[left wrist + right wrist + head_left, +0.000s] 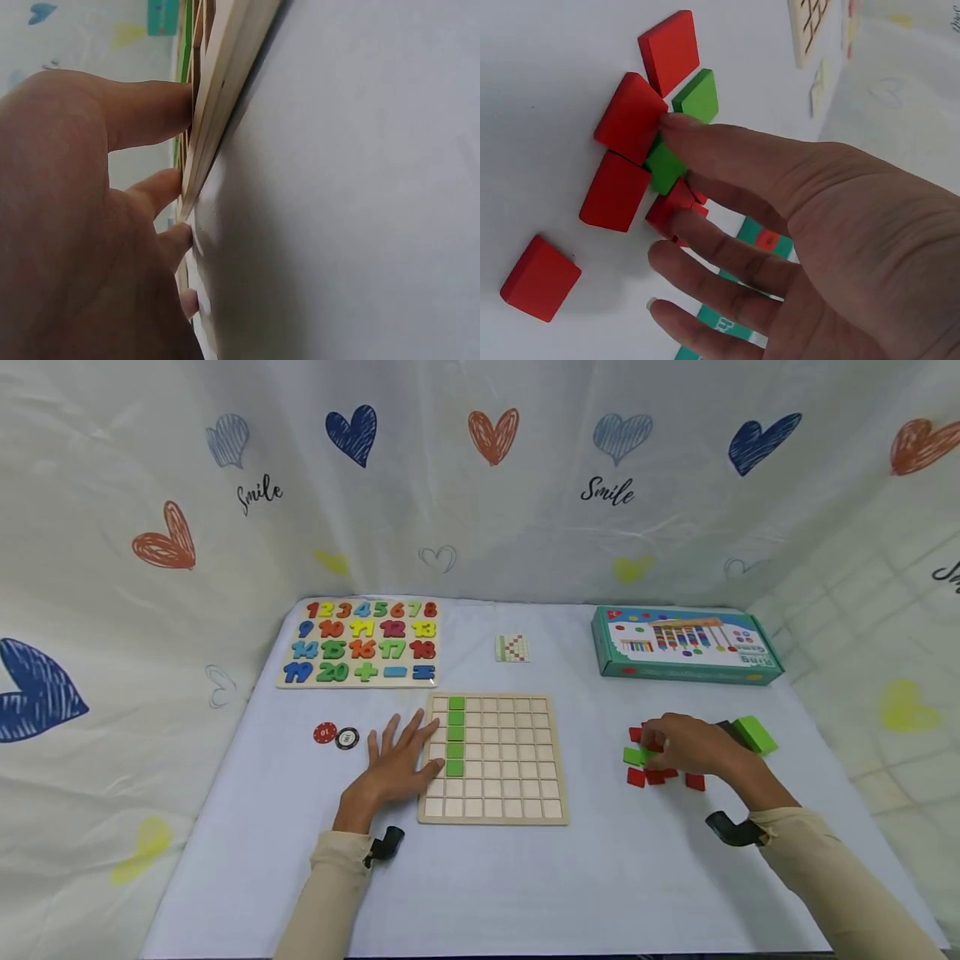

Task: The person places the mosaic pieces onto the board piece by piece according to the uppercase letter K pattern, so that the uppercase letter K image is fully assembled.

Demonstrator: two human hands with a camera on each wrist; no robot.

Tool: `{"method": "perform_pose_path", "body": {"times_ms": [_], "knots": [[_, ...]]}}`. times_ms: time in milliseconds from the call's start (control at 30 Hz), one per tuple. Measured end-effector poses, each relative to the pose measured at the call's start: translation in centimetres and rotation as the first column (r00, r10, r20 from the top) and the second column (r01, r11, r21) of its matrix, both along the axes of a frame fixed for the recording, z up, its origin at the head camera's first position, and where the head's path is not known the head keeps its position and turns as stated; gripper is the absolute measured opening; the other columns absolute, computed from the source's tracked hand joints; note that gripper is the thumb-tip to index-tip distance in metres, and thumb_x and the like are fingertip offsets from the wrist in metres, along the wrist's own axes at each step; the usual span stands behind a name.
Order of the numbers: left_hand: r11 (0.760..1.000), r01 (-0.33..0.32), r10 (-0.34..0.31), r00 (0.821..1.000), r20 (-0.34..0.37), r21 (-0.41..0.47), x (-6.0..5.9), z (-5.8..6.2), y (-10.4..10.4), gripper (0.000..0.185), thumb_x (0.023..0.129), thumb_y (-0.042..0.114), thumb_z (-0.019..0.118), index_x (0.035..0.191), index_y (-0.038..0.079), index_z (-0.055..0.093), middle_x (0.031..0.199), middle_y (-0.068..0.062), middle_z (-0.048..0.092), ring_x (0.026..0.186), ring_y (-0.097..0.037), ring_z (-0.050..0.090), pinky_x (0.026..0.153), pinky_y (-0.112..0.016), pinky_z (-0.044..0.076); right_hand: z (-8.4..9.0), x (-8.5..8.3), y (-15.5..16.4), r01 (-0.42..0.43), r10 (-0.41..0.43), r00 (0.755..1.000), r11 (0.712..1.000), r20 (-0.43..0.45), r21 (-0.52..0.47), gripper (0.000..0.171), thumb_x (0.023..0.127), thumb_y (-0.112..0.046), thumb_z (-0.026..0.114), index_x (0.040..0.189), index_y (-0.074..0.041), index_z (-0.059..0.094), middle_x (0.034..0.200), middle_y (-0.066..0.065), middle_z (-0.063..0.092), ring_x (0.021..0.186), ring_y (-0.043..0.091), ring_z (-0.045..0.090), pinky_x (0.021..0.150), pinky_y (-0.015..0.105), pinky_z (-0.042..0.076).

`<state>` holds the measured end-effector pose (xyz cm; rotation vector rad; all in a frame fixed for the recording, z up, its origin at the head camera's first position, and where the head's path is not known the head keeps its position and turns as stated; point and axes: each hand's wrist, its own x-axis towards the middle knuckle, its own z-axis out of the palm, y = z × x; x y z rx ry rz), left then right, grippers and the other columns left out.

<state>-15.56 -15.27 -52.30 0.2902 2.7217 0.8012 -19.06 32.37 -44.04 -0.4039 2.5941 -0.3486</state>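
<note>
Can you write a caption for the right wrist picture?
Right hand reaches into a cluster of red tiles and green tiles.

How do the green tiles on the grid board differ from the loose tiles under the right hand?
The green tiles on the grid board sit in one straight column, each in its own cell; the loose tiles lie scattered on the tablecloth, some touching or overlapping. The board's tiles are all green; the loose ones are mostly red with a few green. The left hand rests flat at the board's edge; the right hand touches the loose tiles. Both sets are small flat squares.
</note>
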Motion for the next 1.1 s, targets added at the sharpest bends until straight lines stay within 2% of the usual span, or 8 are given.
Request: {"method": "perform_pose_path", "body": {"times_ms": [133,400,533,700,900,1067,1100], "knots": [[1.0,0.0,0.0,1.0,0.005,-0.013,0.1,0.2,-0.1,0.074,0.105,0.042,0.059,0.17,0.026,0.029,0.18,-0.003,0.007,0.164,-0.04,-0.009,0.123,-0.074,-0.009,-0.5,0.1,-0.1,-0.002,0.001,1.0,1.0,-0.01,-0.02,0.04,0.087,-0.03,0.089,0.116,-0.008,0.073,0.104,0.007,0.066,0.1,0.026,0.059,0.072,0.038,0.058],[1.0,0.009,-0.009,1.0,0.011,-0.004,0.2,0.2,-0.1,0.074,0.104,0.044,0.058,0.17,0.025,0.029,0.18,-0.003,0.007,0.164,-0.041,-0.009,0.123,-0.074,-0.009,-1.6,0.0,0.1,-0.017,0.012,0.999,0.994,-0.037,-0.111,0.03,0.089,-0.023,0.086,0.109,-0.006,0.071,0.096,0.003,0.063,0.093,0.022,0.057,0.069,0.032,0.052],[1.0,0.006,-0.006,1.0,-0.002,0.005,0.1,0.2,-0.2,0.074,0.104,0.043,0.058,0.169,0.023,0.03,0.18,-0.005,0.009,0.164,-0.042,-0.007,0.122,-0.075,-0.009,-1.7,-0.1,0.2,-0.018,0.01,0.998,0.991,-0.056,-0.135,0.032,0.09,-0.021,0.086,0.112,-0.006,0.069,0.097,0.004,0.061,0.093,0.022,0.056,0.07,0.033,0.052],[1.0,0.002,-0.002,1.0,-0.016,0.01,-0.2,-0.1,-0.2,0.074,0.103,0.043,0.058,0.169,0.023,0.032,0.18,-0.005,0.01,0.164,-0.042,-0.006,0.122,-0.075,-0.01,-1.6,-0.3,0.0,-0.008,0.002,0.999,0.987,-0.038,-0.159,0.034,0.091,-0.019,0.085,0.117,-0.005,0.069,0.099,0.005,0.061,0.098,0.024,0.056,0.074,0.033,0.052],[1.0,0.001,-0.001,1.0,-0.008,0.001,-0.4,-0.7,-0.3,0.075,0.103,0.047,0.057,0.17,0.026,0.029,0.18,-0.002,0.006,0.164,-0.039,-0.009,0.122,-0.074,-0.012,-1.8,-0.5,-0.2,0.01,-0.013,1.0,0.984,-0.018,-0.176,0.034,0.09,-0.018,0.086,0.115,-0.003,0.067,0.103,0.006,0.064,0.099,0.025,0.057,0.079,0.037,0.055],[1.0,0.001,-0.001,1.0,-0.004,0.0,-0.5,-0.9,-0.4,0.076,0.103,0.048,0.057,0.17,0.027,0.028,0.18,-0.001,0.006,0.164,-0.039,-0.01,0.122,-0.074,-0.013,-2.5,-0.5,-0.2,0.064,-0.068,0.998,0.975,-0.009,-0.215,0.034,0.09,-0.021,0.085,0.111,-0.004,0.064,0.105,0.006,0.067,0.1,0.025,0.059,0.082,0.038,0.057],[1.0,0.002,-0.002,1.0,-0.004,-0.002,-0.4,-0.6,-0.4,0.076,0.103,0.047,0.057,0.17,0.026,0.028,0.18,-0.002,0.006,0.164,-0.039,-0.01,0.122,-0.074,-0.012,-2.6,-0.5,-0.2,0.074,-0.078,0.997,0.971,-0.011,-0.226,0.033,0.091,-0.021,0.084,0.11,-0.004,0.063,0.105,0.006,0.067,0.1,0.025,0.06,0.083,0.038,0.057]]}}
